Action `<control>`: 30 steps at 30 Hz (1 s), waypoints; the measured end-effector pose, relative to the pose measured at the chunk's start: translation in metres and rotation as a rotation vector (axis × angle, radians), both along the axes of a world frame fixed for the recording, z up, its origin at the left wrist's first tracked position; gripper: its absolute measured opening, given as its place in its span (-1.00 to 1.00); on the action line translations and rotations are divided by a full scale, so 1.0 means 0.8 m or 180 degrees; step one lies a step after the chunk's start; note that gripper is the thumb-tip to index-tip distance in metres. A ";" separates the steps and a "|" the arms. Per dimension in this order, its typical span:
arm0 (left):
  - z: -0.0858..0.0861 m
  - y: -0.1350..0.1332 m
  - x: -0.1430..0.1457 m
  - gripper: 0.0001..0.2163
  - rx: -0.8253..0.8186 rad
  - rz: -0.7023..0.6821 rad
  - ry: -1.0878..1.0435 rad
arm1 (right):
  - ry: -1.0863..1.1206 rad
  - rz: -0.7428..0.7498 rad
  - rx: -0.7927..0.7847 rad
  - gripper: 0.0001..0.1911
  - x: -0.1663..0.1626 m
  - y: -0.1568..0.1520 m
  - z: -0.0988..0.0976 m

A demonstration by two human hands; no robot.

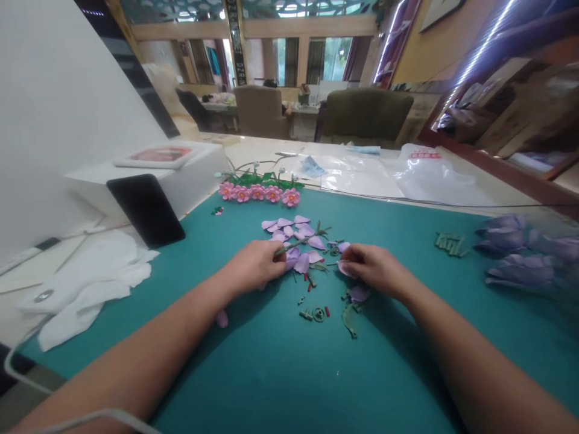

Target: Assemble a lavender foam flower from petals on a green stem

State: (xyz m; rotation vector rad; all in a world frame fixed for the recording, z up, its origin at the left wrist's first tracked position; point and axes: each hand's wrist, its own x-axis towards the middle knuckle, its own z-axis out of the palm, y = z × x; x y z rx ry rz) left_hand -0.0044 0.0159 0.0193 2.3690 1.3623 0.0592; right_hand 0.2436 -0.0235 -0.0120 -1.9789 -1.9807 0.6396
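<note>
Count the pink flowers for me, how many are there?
5 pink fabric flowers in one row at the teal mat's far edge: leftmost, next, middle, fourth, rightmost. More may hide under the green leaves.

Your left hand (256, 265): fingertips curled under, out of sight; near end of stem (301, 242) lost inside grip. Your right hand (377, 268): fingers cover most of petal (342, 269), only edge shows. Small parts (316, 313) between your wrists too tiny to identify. Green bits (447, 243) likewise. Purple flowers (520, 253) at right edge blurred, partly cut off. Both your forearms cut by bottom edge.
</note>
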 end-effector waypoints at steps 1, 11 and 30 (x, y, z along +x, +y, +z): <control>0.002 0.002 -0.002 -0.89 -0.0015 0.0064 -0.0049 | 0.0076 -0.0069 0.0048 -0.89 0.002 0.001 -0.002; 0.000 0.014 -0.008 -0.91 0.0038 0.0329 -0.0172 | 0.0138 -0.0013 0.0004 -0.81 0.030 0.002 0.013; 0.000 0.009 -0.009 -0.78 0.0153 0.0165 -0.0146 | -0.0401 0.0552 -0.0213 -0.90 0.021 -0.007 0.021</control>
